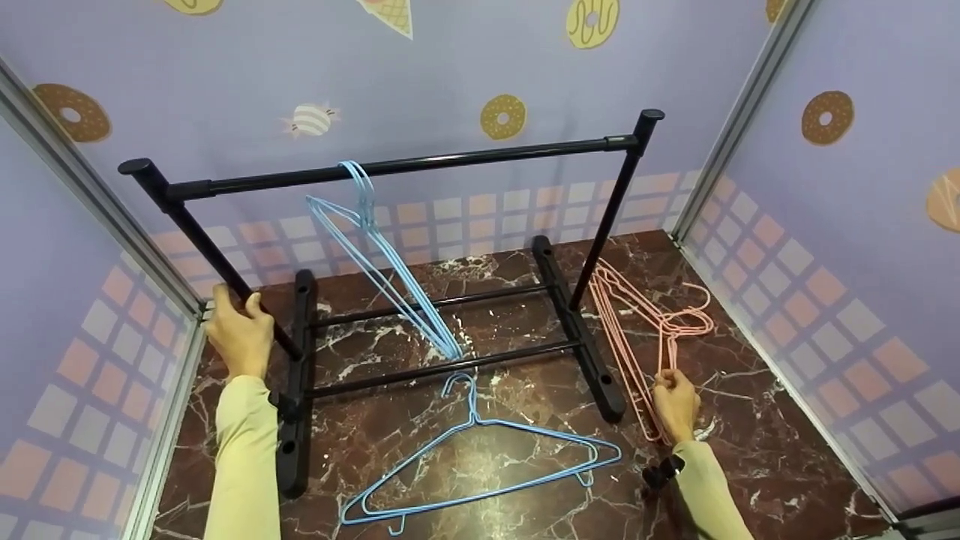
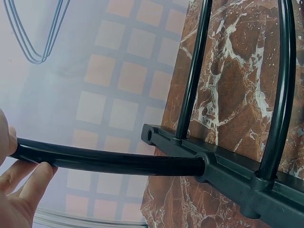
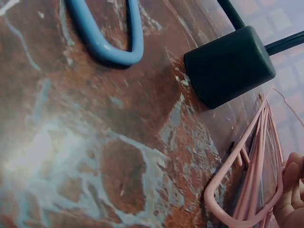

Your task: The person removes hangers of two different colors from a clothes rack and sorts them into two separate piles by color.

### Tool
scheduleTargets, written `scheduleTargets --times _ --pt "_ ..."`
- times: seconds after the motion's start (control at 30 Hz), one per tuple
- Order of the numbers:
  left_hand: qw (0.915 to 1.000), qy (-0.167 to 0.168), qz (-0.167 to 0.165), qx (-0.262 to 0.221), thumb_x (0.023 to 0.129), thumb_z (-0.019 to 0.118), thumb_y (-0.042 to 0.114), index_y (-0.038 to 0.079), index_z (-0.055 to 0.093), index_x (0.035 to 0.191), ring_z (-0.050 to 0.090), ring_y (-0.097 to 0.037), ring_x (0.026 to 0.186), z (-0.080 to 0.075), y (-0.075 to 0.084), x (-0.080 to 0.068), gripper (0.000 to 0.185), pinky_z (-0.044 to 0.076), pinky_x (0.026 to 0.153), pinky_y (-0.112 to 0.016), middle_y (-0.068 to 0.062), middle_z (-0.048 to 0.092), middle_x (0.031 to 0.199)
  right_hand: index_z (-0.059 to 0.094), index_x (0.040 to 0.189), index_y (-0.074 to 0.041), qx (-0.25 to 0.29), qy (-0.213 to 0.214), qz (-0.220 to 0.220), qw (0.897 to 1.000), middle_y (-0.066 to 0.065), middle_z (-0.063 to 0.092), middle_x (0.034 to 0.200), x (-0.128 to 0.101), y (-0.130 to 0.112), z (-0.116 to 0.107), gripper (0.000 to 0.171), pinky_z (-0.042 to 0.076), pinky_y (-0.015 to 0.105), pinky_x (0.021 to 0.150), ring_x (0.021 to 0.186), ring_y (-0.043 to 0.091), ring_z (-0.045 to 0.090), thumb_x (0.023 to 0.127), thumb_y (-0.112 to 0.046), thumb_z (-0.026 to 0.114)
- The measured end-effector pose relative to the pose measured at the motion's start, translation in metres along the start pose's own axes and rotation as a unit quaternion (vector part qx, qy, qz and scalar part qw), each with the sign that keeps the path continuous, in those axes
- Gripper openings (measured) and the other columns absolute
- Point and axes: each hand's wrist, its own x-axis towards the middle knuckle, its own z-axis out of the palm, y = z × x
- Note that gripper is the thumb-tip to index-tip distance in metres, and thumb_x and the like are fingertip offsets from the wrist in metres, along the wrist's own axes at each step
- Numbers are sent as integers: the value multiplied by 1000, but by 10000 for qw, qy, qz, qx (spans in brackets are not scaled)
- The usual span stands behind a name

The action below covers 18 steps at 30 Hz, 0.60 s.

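Under right hand (image 1: 675, 405): pink hangers (image 1: 637, 330), fingers touching.

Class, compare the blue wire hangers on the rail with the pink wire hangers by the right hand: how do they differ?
The blue wire hangers hang from the black rail, untouched; the pink wire hangers lie on the marble floor, gripped by the right hand. Both are thin wire bundles.
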Motion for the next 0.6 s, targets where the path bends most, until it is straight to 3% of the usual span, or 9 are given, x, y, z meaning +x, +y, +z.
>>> scheduleTargets --times 0.3,0.6 --pt "10000 -32 31 -11 97 63 17 1 55 119 59 -60 104 3 2 0 28 43 92 -66 -32 69 106 70 100 5 -144 315 -404 9986 24 73 89 2 8 4 21 45 52 84 85 42 67 88 -5 56" --pt "10000 -70 -48 6 97 63 17 1 55 119 56 -61 106 0 -1 0 29 41 94 -66 -32 68 109 69 102 6 -187 302 -608 9975 25 72 89 -2 -1 0 22 45 54 86 87 45 67 87 -4 55"
